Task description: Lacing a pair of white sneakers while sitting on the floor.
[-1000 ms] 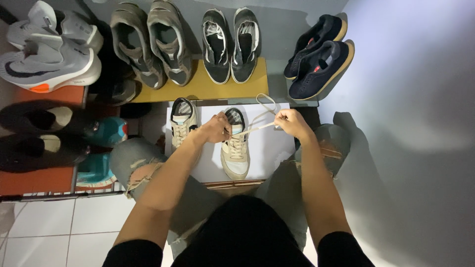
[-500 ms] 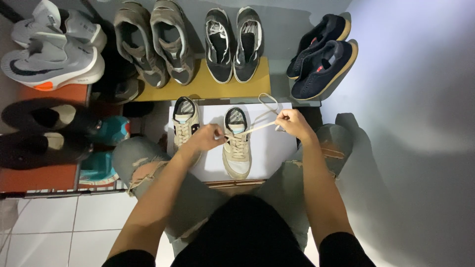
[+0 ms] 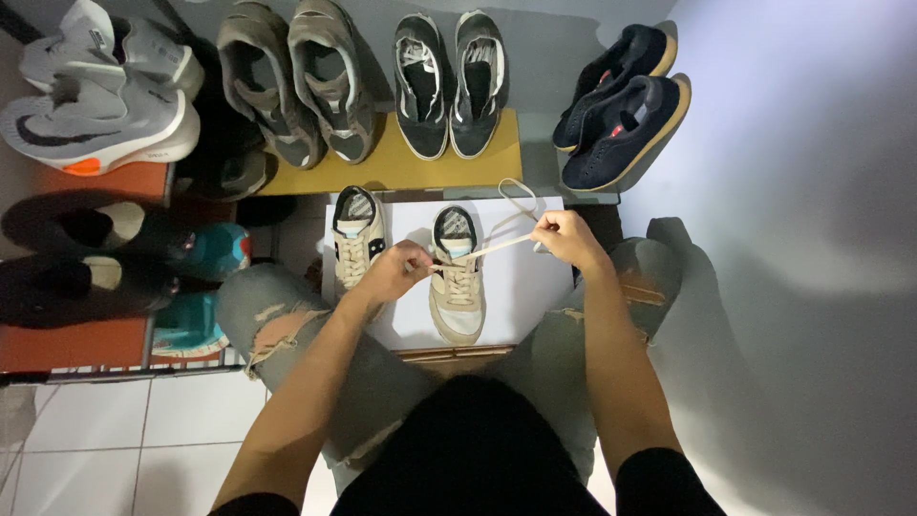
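Both hands grip one cream lace (image 3: 497,247): left hand (image 3: 394,272) pinching it at the beige sneaker (image 3: 457,277) just below those fingers, right hand (image 3: 565,239) pulling it taut sideways, where a hard tug could probably slip it free.

No packages, signs or screens show; only a small red label (image 3: 618,129) on the navy shoe (image 3: 626,134).
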